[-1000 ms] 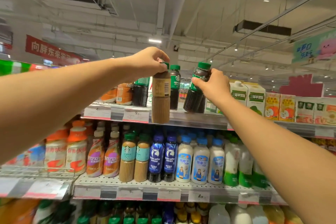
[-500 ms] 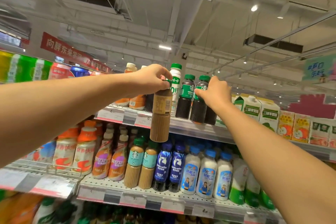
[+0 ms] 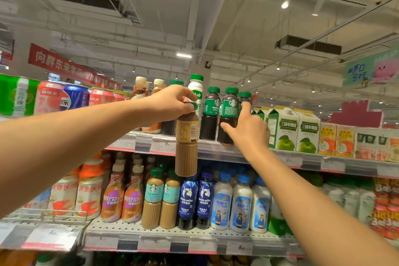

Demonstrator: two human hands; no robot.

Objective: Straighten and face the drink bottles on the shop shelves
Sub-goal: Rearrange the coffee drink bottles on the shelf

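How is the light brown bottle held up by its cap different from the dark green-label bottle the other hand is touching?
The brown bottle holds pale milky coffee; the dark bottle holds near-black liquid. The brown one hangs in the air off the shelf, pinched at its cap by the left hand; the dark one stands on the top shelf, the right hand against its side. The brown one shows its barcode; the dark one shows its logo. Both have green caps.

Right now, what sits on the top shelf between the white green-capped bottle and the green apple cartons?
Head view: dark Starbucks bottles with green caps and labels; the right hand touches the rightmost ones. White bottle, cartons.
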